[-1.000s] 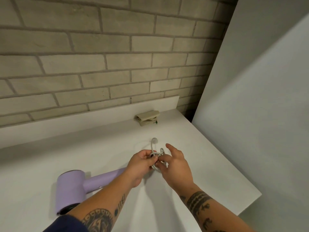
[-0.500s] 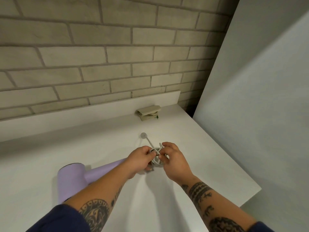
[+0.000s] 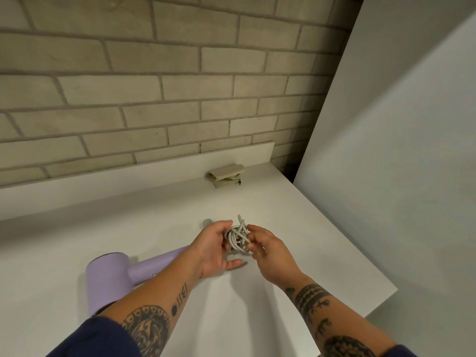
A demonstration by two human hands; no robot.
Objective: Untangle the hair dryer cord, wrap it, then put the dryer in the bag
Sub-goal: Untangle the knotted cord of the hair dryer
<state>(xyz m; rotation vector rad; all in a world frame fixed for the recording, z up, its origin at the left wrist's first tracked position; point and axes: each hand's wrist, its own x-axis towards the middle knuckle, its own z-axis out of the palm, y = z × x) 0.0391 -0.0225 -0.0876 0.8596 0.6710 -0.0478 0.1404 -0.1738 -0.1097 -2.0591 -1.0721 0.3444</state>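
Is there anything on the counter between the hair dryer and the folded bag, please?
Only its own cord: the plug end lies toward the folded bag, the tangle held by left hand and right hand.

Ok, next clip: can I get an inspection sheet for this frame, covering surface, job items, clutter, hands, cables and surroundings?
Surface: white counter with a low white backsplash along the wall.
Job's things: lilac hair dryer lying at the left, handle toward the hands; folded beige cloth item, likely the bag, at the back by the backsplash.
Clutter: nothing seen.
Hands: left hand and right hand both grip the cord.
Cables: the grey cord is bunched in tangled loops between the hands; a round end, probably the plug, shows beyond the left hand.
Surroundings: brick wall behind; white panel at the right.
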